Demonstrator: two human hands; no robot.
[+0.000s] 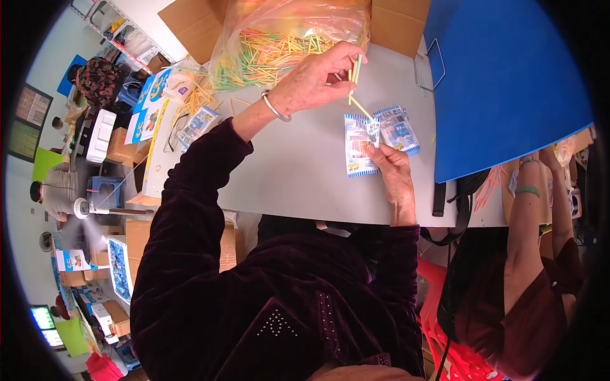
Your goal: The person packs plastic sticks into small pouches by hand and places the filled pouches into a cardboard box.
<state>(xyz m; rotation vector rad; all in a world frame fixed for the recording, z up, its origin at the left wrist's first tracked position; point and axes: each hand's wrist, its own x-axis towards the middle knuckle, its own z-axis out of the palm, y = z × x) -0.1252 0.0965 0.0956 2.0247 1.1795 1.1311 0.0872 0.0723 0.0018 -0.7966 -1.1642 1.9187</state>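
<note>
My left hand (318,79), with a bangle at its wrist, is closed in a pinch on a few thin green and yellow straw-like sticks (357,70). One yellow stick (361,106) slants down from it to the top of a small blue-and-white packet (357,143). That packet is gripped at its right side between the thumb and fingers of my right hand (393,166). Pinkish contents show through its front. A second blue-and-white packet (401,132) lies on the table just behind and to the right.
Beyond my left hand, a plastic-lined cardboard box (397,22) holds many coloured sticks (267,57). Loose sticks (200,95), another packet (200,124) and glasses (175,134) lie left on the white table (286,171). A blue panel (502,95) separates me from a co-worker's arm (524,222).
</note>
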